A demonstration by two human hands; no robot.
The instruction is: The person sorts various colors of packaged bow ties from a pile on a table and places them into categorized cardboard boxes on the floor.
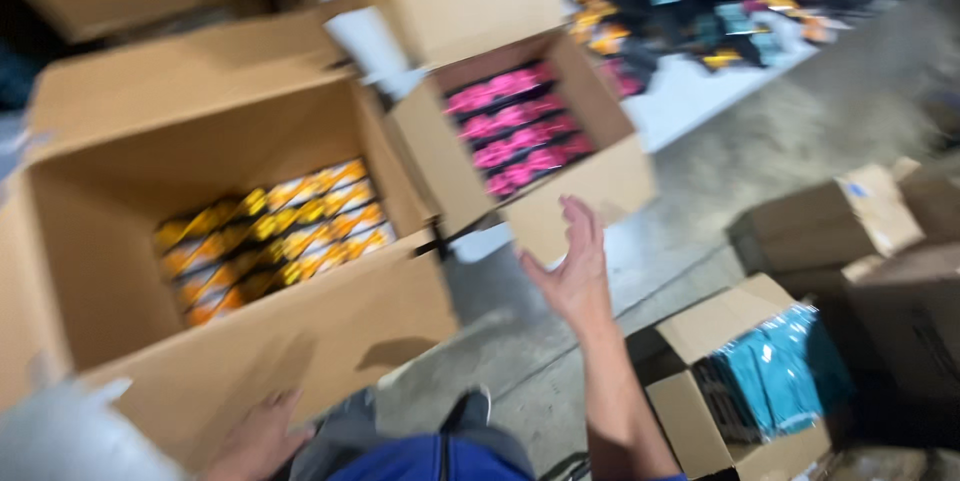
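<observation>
right hand (578, 276) open, just below pink-goods box (520, 131)

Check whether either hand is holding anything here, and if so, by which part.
Nothing is held. The right hand is open in the air; the left hand lies flat against the front wall of the big cardboard box.

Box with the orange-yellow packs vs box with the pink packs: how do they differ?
The orange-pack box is larger and nearer; the left hand rests on its front wall. The pink-pack box is smaller and farther; the open right hand is raised by its front flap. Its packs lie near the rim; the orange ones sit deep. Both are open brown cardboard.
</observation>
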